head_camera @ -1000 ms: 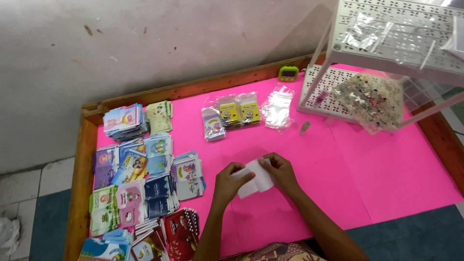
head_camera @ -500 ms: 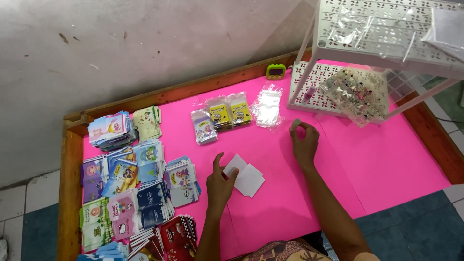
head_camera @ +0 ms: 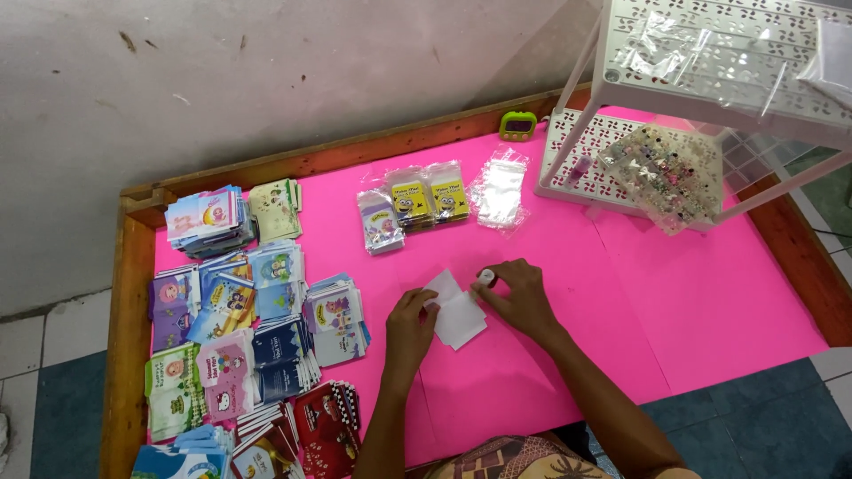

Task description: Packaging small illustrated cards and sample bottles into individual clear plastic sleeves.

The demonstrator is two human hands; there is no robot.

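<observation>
My left hand [head_camera: 410, 321] pins flat white paper cards [head_camera: 456, 312]; my right hand [head_camera: 519, 297], at three o'clock, pinches a small white cap [head_camera: 485, 277].

Stained grey wall [head_camera: 266, 80] behind a wood-framed pink table [head_camera: 710, 302]; tiled floor [head_camera: 53, 355].

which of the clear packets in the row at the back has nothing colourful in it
The rightmost packet, lying nearest the white rack. It looks clear and empty, while the three to its left hold coloured cards.

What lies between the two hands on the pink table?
In the head view, white paper pieces lie between the left hand and right hand, which holds a small white thing.
</observation>
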